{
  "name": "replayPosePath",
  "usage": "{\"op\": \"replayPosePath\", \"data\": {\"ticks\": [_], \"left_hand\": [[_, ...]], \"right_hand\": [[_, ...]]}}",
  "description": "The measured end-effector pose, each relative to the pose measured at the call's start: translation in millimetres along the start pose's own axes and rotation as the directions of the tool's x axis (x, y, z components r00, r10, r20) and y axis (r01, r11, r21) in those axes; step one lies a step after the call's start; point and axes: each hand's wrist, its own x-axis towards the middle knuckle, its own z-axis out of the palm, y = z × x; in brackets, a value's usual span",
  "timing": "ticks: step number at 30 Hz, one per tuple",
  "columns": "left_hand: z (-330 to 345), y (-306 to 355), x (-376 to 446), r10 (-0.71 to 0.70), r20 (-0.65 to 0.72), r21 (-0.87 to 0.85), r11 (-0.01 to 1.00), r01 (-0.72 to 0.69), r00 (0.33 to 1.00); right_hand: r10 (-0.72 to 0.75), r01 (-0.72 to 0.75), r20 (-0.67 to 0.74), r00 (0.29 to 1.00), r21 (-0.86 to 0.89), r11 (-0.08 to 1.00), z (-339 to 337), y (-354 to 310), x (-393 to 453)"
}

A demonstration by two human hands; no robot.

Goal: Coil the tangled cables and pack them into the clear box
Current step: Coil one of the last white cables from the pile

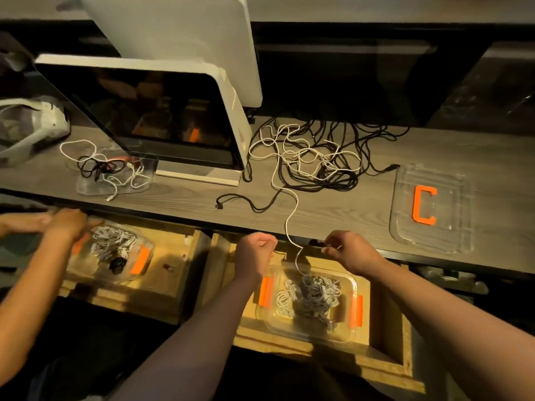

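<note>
A clear box [341,331] with orange latches sits in an open wooden drawer below the desk edge, holding coiled white cable [309,295]. A white cable [293,209] runs from a tangle of black and white cables [312,157] on the desk down over the edge into the box. My left hand [254,253] is curled in a fist just left of that strand; whether it grips the strand is unclear. My right hand [351,251] pinches a cable end at the desk edge. The box's clear lid [451,235], with an orange C, lies on the desk at right.
Another person's hands [62,224] work at the left over a second clear box [115,256] of cables in another drawer. A monitor [162,117] stands on the desk, a smaller cable tangle [110,169] on a clear lid beside it. A white bag [29,125] lies far left.
</note>
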Motion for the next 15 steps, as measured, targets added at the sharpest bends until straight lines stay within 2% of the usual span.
{"op": "replayPosePath", "data": {"ticks": [3, 11, 15], "left_hand": [[0, 4, 32, -0.037, 0.045, -0.019, 0.999, 0.038, 0.998], [18, 15, 105, 0.039, 0.144, 0.254, 0.964, -0.075, 0.989], [33, 12, 114, 0.023, 0.212, 0.369, 0.924, -0.102, 0.977]], "right_hand": [[0.014, -0.013, 0.012, 1.0, -0.074, 0.997, -5, -17, 30], [0.102, -0.11, -0.081, 0.991, -0.091, 0.99, -11, -73, 121], [0.142, -0.148, -0.09, 0.986, -0.055, 0.988, 2, -87, 146]]}}
